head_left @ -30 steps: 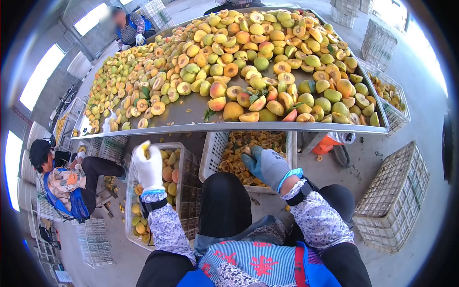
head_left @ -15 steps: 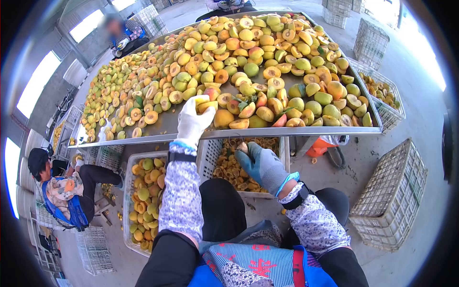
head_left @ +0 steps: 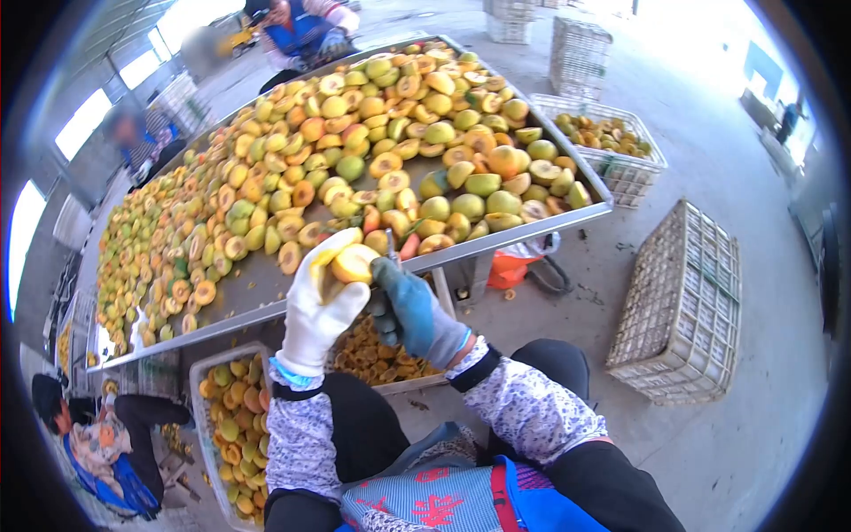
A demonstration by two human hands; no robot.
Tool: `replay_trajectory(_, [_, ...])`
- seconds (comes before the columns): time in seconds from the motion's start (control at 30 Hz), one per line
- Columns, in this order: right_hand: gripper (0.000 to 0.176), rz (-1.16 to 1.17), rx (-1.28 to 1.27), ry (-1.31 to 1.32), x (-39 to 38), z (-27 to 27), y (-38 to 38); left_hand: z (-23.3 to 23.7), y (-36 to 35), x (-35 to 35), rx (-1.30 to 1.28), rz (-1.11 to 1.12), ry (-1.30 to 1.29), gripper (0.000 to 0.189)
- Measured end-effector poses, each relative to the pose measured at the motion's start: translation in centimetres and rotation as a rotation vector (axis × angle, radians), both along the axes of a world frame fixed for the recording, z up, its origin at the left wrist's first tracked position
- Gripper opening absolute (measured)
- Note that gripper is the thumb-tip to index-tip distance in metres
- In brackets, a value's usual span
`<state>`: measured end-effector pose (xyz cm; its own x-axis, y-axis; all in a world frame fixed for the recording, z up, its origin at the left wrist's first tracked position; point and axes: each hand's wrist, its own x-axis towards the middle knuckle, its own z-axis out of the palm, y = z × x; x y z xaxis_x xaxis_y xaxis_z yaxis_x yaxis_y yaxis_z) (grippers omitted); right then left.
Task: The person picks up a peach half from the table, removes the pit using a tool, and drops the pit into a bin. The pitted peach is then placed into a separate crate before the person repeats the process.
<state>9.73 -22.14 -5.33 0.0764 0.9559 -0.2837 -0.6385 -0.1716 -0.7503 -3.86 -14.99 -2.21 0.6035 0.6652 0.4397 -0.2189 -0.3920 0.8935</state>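
In the head view, my left hand (head_left: 321,301), in a white glove, is closed around a yellow peach half (head_left: 355,263) above the table's near edge. My right hand (head_left: 415,310), in a blue-grey glove, is closed right beside the peach half. From its fist sticks up a thin metal-tipped tool (head_left: 391,241), most of it hidden by the fingers. Many cut peaches (head_left: 257,191) lie heaped on the metal table (head_left: 257,282) in front of me. Below my hands, a crate of peach scraps (head_left: 377,350) is partly covered by my arms.
A crate of peaches (head_left: 238,426) stands by my left knee. To the right are an upturned white crate (head_left: 678,306) and another filled crate (head_left: 612,146). An orange bag (head_left: 510,266) lies under the table's corner. Co-workers sit at the left (head_left: 106,443) and far side (head_left: 301,35).
My left hand has drawn a peach half back from the heap. My right hand has risen from over the scrap crate to meet it. The view has swung to the right.
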Motion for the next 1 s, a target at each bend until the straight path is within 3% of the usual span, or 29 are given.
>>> replay_trajectory(0.07, [0.045,-0.057,0.002,0.074,0.5,0.3,-0.9,0.4,1.8,1.2,0.2,0.087,0.135,0.057])
replay_trajectory(0.13, [0.043,-0.15,-0.013,0.073,1.5,0.5,-1.7,0.8,3.4,4.2,0.24,0.138,0.055,0.046])
replay_trajectory(0.2, [0.041,-0.268,-0.053,0.039,2.1,0.3,-2.7,3.0,3.5,8.3,0.132,0.024,0.004,0.041])
replay_trajectory(0.27, [0.037,-0.288,-0.157,0.036,2.1,-1.1,-2.9,4.3,3.7,13.4,0.188,-0.059,0.047,0.038])
replay_trajectory(0.3, [0.036,-0.26,-0.175,0.013,2.0,-2.1,-3.1,4.7,3.6,16.1,0.428,0.002,0.093,0.038])
replay_trajectory(0.33, [0.036,-0.232,-0.192,-0.01,1.8,-2.8,-3.2,4.9,2.9,18.9,0.332,-0.108,0.057,0.039])
replay_trajectory(0.37, [0.031,-0.227,-0.204,0.036,1.5,-3.2,-3.2,5.5,1.7,21.4,0.078,-0.22,0.159,0.038])
replay_trajectory(0.47, [0.025,-0.236,-0.146,0.113,1.0,-5.2,-2.5,1.6,1.9,28.8,0.374,-0.154,0.525,0.05])
replay_trajectory(0.53, [0.022,-0.261,-0.091,0.154,0.9,-4.6,-2.3,0.1,1.5,29.3,0.676,-0.331,0.822,0.058])
replay_trajectory(0.6, [0.025,-0.254,-0.022,0.203,0.7,-4.3,-2.6,0.4,3.4,30.3,0.531,-0.44,0.77,0.056])
replay_trajectory(0.63, [0.028,-0.202,-0.094,0.092,1.1,-3.7,-3.1,0.3,4.4,30.3,0.519,-0.345,0.613,0.053])
replay_trajectory(0.73, [0.029,-0.169,-0.117,0.096,0.7,-4.2,-3.4,1.8,7.9,30.3,0.321,-0.006,0.583,0.056])
replay_trajectory(0.8, [0.027,-0.196,-0.003,0.049,-0.4,-5.8,-3.1,2.3,8.1,30.9,0.392,0.081,0.764,0.063])
replay_trajectory(0.9, [0.035,-0.202,0.234,0.033,-2.7,-12.3,-1.1,0.2,7.4,32.2,0.591,0.07,0.965,0.066])
replay_trajectory(1.0, [0.038,-0.103,0.303,-0.179,-1.9,-11.8,-1.1,-0.3,8.7,32.4,0.52,-0.003,0.948,0.061])
